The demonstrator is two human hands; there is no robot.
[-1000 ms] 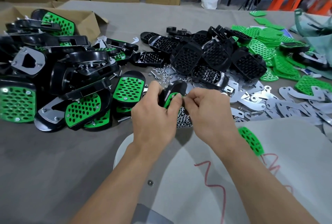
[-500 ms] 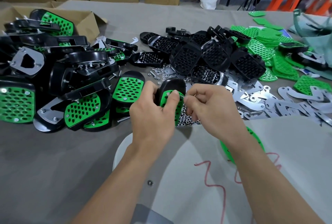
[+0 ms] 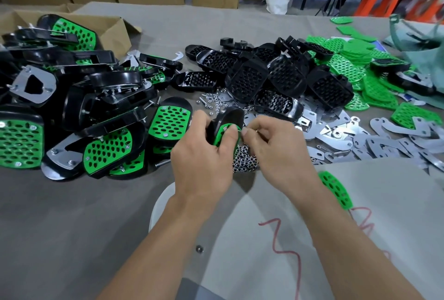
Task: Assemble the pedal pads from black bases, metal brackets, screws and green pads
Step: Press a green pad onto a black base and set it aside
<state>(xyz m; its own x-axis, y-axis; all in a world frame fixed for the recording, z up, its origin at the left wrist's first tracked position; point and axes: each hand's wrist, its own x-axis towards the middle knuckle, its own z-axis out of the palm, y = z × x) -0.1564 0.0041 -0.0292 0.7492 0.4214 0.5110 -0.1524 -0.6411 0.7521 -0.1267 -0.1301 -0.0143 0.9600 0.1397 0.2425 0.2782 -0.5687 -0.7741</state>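
- Left hand (image 3: 201, 160) grips a pedal pad (image 3: 227, 126), held tilted just above the nut pile (image 3: 245, 161).
- Right hand (image 3: 276, 153) pinches at its edge; holding what, I cannot tell.
- Finished pads (image 3: 108, 150) crowd the left, black bases (image 3: 264, 76) lie behind, brackets (image 3: 384, 141) to the right.

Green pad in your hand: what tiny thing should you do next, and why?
Probably press the next screw into the green pad's edge: the left hand grips pad and black base, one screw head shows, and the right hand pinches at that edge.
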